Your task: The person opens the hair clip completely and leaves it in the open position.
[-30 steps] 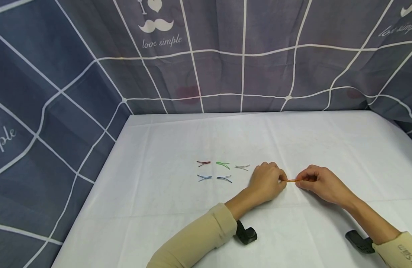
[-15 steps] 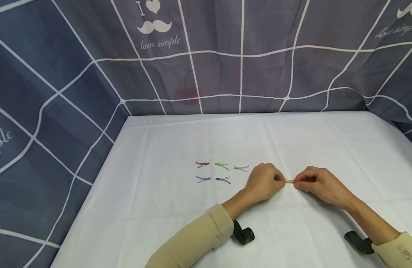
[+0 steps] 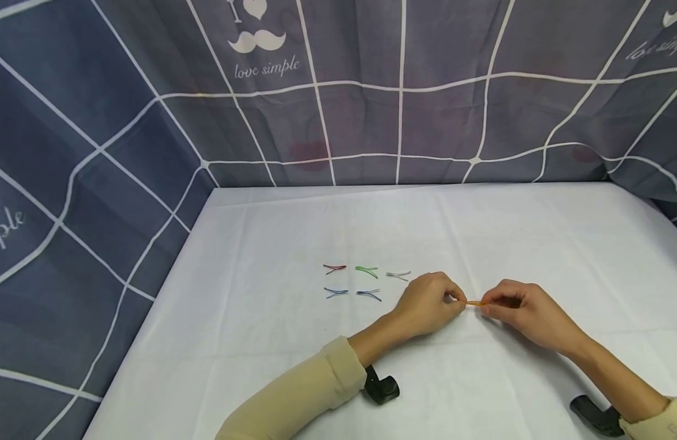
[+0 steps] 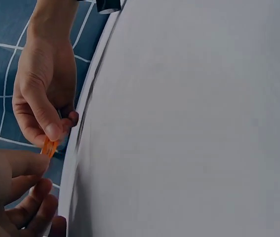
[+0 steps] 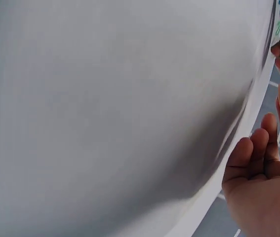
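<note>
An orange hair clip (image 3: 473,303) spans the small gap between my two hands, low over the white tabletop. My left hand (image 3: 428,307) pinches its left end between thumb and finger. At the other end, my right hand (image 3: 528,313) pinches the clip with thumb and fingertips. In the left wrist view the clip (image 4: 49,147) shows between both sets of fingers; most of it is covered. Left of my left hand lie a red clip (image 3: 335,267), a green clip (image 3: 366,271) and a silver-grey clip (image 3: 398,275), with blue clips (image 3: 336,293) (image 3: 368,294) nearer me, all spread open.
A white cloth (image 3: 272,244) covers the table. Dark grid-patterned curtains (image 3: 360,122) hang along the back and left sides. Black wrist cameras (image 3: 381,386) are strapped under both forearms.
Both hands have shifted slightly toward me with the orange clip still pinched between them, and the left forearm has moved a little left. The clips on the table have stayed put.
</note>
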`<action>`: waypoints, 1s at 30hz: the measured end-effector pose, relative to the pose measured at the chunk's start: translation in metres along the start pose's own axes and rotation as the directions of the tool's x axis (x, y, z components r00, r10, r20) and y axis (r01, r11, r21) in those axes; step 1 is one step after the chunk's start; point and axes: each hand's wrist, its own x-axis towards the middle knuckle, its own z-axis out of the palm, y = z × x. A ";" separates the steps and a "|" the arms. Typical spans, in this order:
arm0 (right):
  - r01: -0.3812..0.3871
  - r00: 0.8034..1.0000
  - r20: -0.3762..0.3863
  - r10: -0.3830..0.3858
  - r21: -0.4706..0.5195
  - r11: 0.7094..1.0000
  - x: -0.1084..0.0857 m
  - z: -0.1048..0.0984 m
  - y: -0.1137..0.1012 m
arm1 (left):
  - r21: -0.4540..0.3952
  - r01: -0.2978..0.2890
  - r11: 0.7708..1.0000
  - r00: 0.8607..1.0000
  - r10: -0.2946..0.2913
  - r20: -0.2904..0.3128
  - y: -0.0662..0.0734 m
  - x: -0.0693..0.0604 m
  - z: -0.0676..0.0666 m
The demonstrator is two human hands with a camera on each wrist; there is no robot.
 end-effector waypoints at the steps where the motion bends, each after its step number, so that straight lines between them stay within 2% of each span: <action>1: 0.012 1.000 -0.009 -0.012 0.001 1.000 0.000 0.002 -0.001 | -0.002 -0.005 1.000 1.000 0.005 0.003 -0.001 -0.001 -0.002; 8: 0.093 0.995 -0.049 -0.092 0.023 0.995 0.002 0.011 -0.018 | -0.001 -0.025 1.000 1.000 0.025 0.006 -0.006 -0.014 -0.016; 16: 0.153 0.988 -0.038 -0.152 0.039 0.987 0.006 0.022 -0.036 | -0.028 -0.073 0.997 0.997 0.073 -0.007 -0.013 -0.037 -0.036; 23: 0.172 0.985 -0.002 -0.173 0.099 0.980 0.008 0.032 -0.050 | -0.021 -0.153 0.988 0.988 0.153 -0.004 -0.022 -0.056 -0.052; 30: 0.173 0.984 0.018 -0.176 0.115 0.978 0.009 0.039 -0.061 | -0.032 -0.225 0.974 0.974 0.225 -0.004 -0.028 -0.069 -0.060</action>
